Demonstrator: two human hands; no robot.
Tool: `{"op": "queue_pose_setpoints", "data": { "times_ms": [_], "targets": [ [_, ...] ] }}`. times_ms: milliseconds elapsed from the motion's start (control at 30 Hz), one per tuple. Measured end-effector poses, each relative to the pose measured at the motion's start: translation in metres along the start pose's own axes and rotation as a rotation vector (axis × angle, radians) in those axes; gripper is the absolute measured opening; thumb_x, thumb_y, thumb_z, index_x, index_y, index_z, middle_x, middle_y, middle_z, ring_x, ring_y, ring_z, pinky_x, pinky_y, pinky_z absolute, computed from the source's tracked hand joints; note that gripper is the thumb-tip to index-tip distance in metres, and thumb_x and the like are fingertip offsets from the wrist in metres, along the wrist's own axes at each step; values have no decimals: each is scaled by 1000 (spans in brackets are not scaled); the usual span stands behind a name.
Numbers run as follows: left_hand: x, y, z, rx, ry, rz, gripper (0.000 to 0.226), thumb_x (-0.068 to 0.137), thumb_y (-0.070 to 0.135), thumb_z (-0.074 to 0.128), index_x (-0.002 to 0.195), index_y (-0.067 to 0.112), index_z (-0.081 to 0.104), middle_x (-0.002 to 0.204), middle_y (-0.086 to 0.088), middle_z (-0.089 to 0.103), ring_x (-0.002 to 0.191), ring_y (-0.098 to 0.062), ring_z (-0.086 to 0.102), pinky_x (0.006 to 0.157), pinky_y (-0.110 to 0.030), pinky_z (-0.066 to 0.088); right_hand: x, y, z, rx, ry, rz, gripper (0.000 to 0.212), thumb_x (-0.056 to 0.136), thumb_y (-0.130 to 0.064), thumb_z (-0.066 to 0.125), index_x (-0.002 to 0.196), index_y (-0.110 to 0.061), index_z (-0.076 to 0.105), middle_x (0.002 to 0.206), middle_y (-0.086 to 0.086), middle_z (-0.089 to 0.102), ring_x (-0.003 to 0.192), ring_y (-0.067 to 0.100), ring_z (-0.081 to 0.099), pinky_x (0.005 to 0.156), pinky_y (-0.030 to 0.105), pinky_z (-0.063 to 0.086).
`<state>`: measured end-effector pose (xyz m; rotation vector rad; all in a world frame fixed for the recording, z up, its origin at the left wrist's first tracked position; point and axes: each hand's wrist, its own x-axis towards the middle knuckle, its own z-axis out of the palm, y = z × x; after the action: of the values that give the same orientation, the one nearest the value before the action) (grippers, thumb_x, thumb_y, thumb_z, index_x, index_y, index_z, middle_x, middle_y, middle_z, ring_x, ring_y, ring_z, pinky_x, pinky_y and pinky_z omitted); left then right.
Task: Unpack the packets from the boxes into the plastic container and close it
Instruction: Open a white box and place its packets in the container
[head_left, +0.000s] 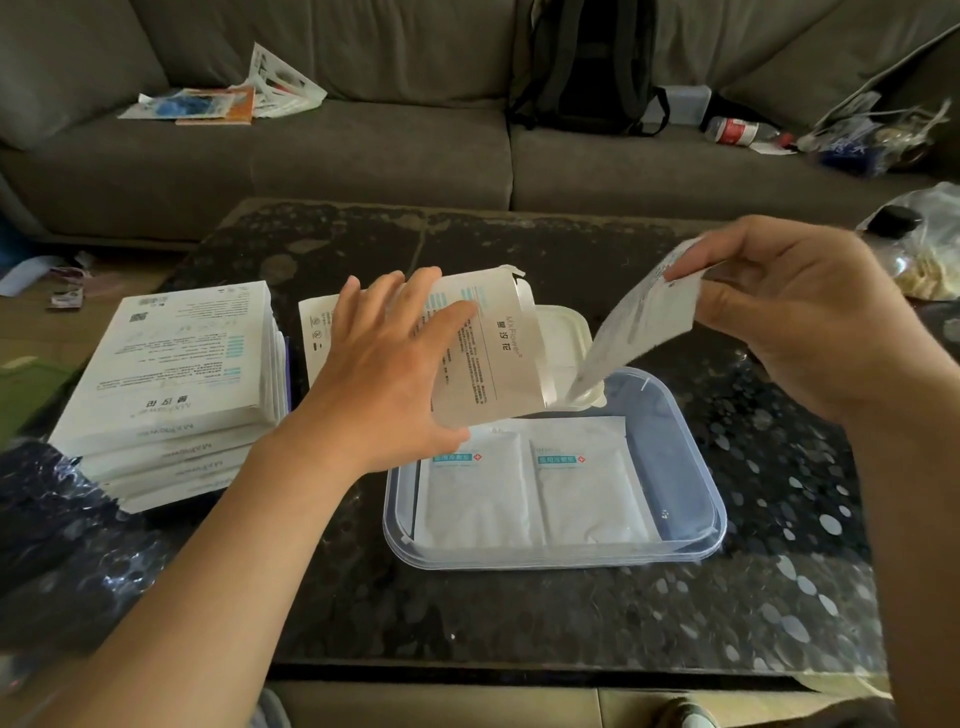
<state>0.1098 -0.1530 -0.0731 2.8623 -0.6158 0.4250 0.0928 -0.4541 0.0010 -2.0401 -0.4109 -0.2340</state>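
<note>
Holding: a white packet (641, 325) is pinched by its upper edge between thumb and fingers of the right hand (795, 317); it hangs tilted, lower corner down over the far edge of the container.
Container: a clear plastic container (691, 470) is set open on the dark speckled table (519, 613); two white packets (530, 491) are laid flat side by side inside it.
Open box: a white box (483, 348) is gripped by the left hand (387, 379), fingers spread over its top, flap end raised and open, above the container's far left corner.
Lid: a white lid (563, 338) is seen behind the box, partly hidden.
Stack: a stack of white boxes (171, 395) is placed left of the container, apart from it.
Surroundings: a grey sofa (363, 161) is seen beyond the table, with a black backpack (587, 67) on it.
</note>
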Motion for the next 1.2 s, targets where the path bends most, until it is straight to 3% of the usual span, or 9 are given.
{"op": "queue_pose_setpoints", "data": {
  "times_ms": [100,167,267,433,667,900,1000,1100,1200],
  "targets": [
    [1,1,0,2,2,-7,108,57,59,84,150,31,37,163,-6,24,151,-36,21,124,-59,-1,2,5,6,51,83,-33,31,66,-60,79,85,-36,75,109,1,72,107,21,69,92,46,57],
    [1,0,-1,0,-3,-12,109,59,57,88,152,30,37,163,-6,23,151,-36,19,125,-58,-2,2,3,9,122,42,6,31,70,-51,81,84,-24,75,98,9,74,94,29,73,80,39,62],
    [2,-1,0,-2,-7,-18,110,58,58,87,152,29,38,163,-6,23,152,-36,19,125,-61,1,1,1,20,30,-89,118,26,72,-30,72,87,-9,72,84,6,76,80,26,74,71,30,63],
    [2,-2,2,15,3,-30,111,57,59,86,152,27,38,161,-7,27,150,-38,24,125,-63,6,4,8,37,-93,-265,289,7,85,-22,74,87,-16,75,84,-6,77,78,13,75,67,26,62],
    [1,-3,3,-4,34,-22,108,55,61,78,149,24,40,157,-9,31,146,-38,29,124,-65,11,5,21,44,-309,-464,458,8,90,-33,72,93,-27,76,90,-12,76,82,13,74,76,33,63],
    [2,-5,5,-12,61,-15,108,54,63,79,148,23,40,156,-9,32,143,-38,31,122,-65,12,4,21,65,-955,-385,406,31,90,-36,72,118,-25,65,99,-6,64,82,14,62,69,25,49],
    [2,-5,6,-17,70,-23,108,54,62,78,148,23,41,156,-10,33,143,-39,31,122,-66,11,1,17,73,-1055,-333,455,31,89,-30,73,116,-21,62,82,-7,55,70,13,58,61,27,49],
    [2,-5,6,-21,95,-41,106,53,62,76,146,23,42,156,-11,35,142,-39,32,121,-66,14,-1,12,76,-1083,-284,519,29,90,-21,71,117,-22,59,80,-6,53,65,12,54,55,27,45],
    [2,-4,7,-28,109,-48,105,53,61,76,145,24,42,155,-12,36,141,-39,34,120,-67,15,-2,8,80,-1081,-260,566,32,90,-18,71,119,-21,58,81,-4,53,68,15,56,59,30,47]
  ]
}}
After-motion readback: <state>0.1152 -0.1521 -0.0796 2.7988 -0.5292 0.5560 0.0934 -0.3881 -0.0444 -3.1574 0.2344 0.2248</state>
